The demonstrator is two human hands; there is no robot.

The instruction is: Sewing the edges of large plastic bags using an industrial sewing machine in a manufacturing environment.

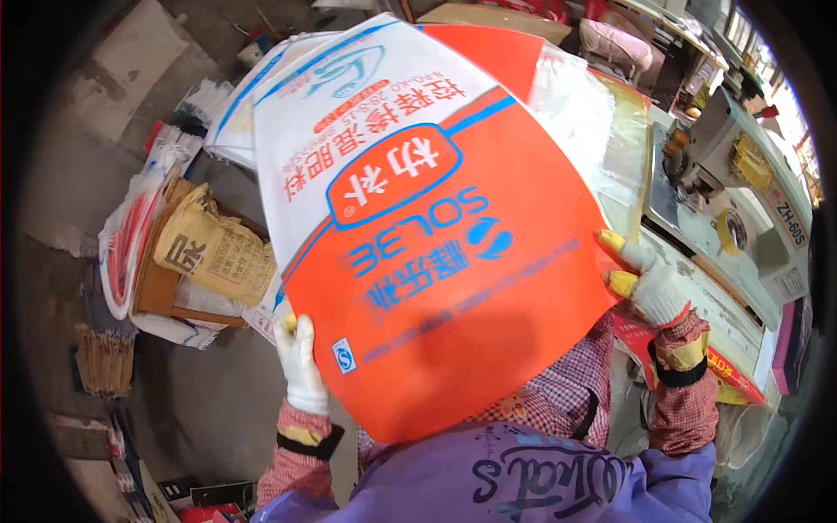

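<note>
A large flat orange-and-white printed sack [523, 314] is spread out in front of my body, its orange end near me and its white end away. My left hand [302, 362], in a white glove, grips the sack's left edge, with a yellow-tipped thumb showing and the other fingers hidden beneath. On the right edge, my right hand [649, 279] is closed, its yellow-tipped glove fingers pinching the sack. Beneath the far end lie more white sacks [234, 131] and another orange sheet [497, 48].
At the right stands a sewing machine [750, 174] on its worktable [711, 279], close to my right hand. A wooden stool [187, 307] at the left carries a yellowish printed sack [209, 248] and other folded sacks [131, 235]. A broom [105, 357] lies lower left.
</note>
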